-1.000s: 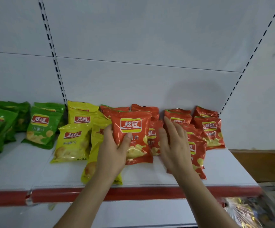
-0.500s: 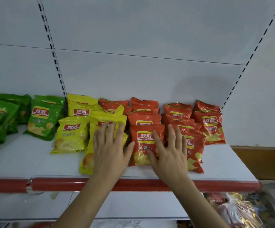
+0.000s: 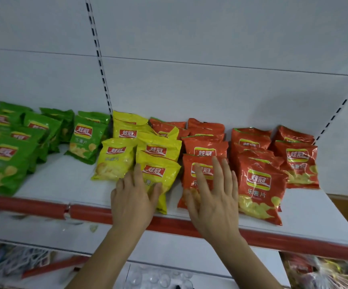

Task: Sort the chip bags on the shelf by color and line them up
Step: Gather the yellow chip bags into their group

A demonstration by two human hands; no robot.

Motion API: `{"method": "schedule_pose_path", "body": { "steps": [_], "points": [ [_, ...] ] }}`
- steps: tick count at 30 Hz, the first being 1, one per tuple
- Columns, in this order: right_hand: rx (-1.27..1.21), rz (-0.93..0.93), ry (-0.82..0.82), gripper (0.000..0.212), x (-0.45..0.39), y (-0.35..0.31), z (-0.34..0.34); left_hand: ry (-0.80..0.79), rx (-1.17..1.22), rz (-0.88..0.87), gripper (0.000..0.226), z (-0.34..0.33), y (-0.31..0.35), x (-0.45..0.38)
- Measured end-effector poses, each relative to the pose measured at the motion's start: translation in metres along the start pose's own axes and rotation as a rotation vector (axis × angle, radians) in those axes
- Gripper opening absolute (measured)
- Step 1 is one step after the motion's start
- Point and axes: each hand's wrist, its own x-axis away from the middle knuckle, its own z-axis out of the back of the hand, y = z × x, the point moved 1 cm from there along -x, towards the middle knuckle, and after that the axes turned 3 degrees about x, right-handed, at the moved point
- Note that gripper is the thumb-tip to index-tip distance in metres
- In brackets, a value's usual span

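Head view, looking down at a white shelf (image 3: pixel 69 180) with a red front strip (image 3: pixel 44 207), and both hands are at the front row. Left hand (image 3: pixel 133 197) lies on the front yellow chip bag (image 3: pixel 160 176), fingers fairly straight along its lower left part and thumb against its lower edge; whether it truly grips the bag is hard to say, it looks more like a flat press. Right hand (image 3: pixel 212 197) rests on the front orange chip bag (image 3: pixel 189 174) in the next column, fingers spread and straight, palm over the lower half of the bag.

Colours run in bands across the shelf. Green chip bags (image 3: pixel 83 138) fill the left side, several overlapping, one large green bag (image 3: pixel 4 165) lying nearest the front edge. Yellow chip bags (image 3: pixel 117 157) sit in the middle, stacked back toward the wall, just beside the green ones. Orange chip bags (image 3: pixel 250 140) take the right side in overlapping columns, and another orange bag (image 3: pixel 258 188) lies just right of the right hand, its lower corner reaching toward the front strip. One yellow bag corner (image 3: pixel 174 132) pokes up among the rear orange bags.

Below, a lower shelf (image 3: pixel 169 247) shows blurred packets at the far right (image 3: pixel 323 272).
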Motion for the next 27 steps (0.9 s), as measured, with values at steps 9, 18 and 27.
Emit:
{"method": "schedule_pose_path", "body": {
  "steps": [9, 18, 27],
  "points": [
    [-0.044, 0.034, 0.08, 0.05, -0.007, -0.028, -0.011, -0.083, 0.356, 0.115, 0.099, 0.021, -0.014, -0.016],
    [0.196, 0.003, -0.138, 0.062, -0.053, -0.081, -0.041, -0.018, 0.633, 0.122, 0.065, 0.065, -0.092, -0.043],
    [0.36, 0.043, -0.176, 0.03, -0.05, -0.097, -0.064, -0.251, 0.869, 0.158, 0.034, 0.06, -0.14, -0.065]
  ]
}}
